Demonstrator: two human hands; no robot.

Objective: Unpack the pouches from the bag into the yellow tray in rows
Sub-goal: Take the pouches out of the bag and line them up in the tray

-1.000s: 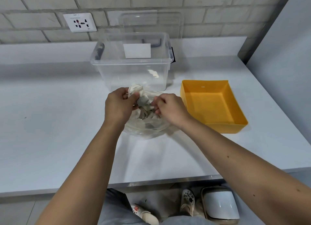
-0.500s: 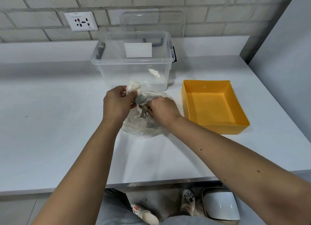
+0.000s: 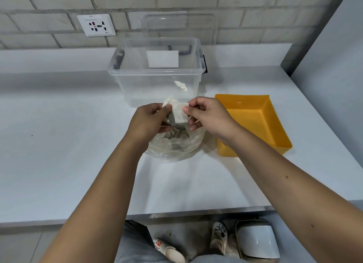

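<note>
Half a second ago my right hand [image 3: 206, 117] was down at the mouth of the bag [image 3: 174, 145]; now I see it lifted clear of the opening, thumb and forefinger pinched on the upper corner of a white pouch [image 3: 179, 114]. My left hand [image 3: 149, 121] is at much the same spot as before, fingers closed on the gathered plastic at the bag's neck and touching the pouch's left side. The pouch hangs just above the bag's mouth, at the centre of the frame, and is not yet over the tray.

The bag sits on the white counter [image 3: 59, 145] just below centre, and more pale and grey pouches show through its clear plastic. The yellow tray [image 3: 275, 113] lies to the right of the bag, near it but not touching, its floor bare. My right wrist crosses over the tray's near-left corner.

Behind the hands stands a clear storage bin [image 3: 157, 82], its near wall close to the pouch. Its lid [image 3: 180, 27] leans against the brick wall at upper centre. I see bare counter across the whole left half of the frame and below the bag toward the front edge. A grey wall bounds the counter on the right, just past the tray.
</note>
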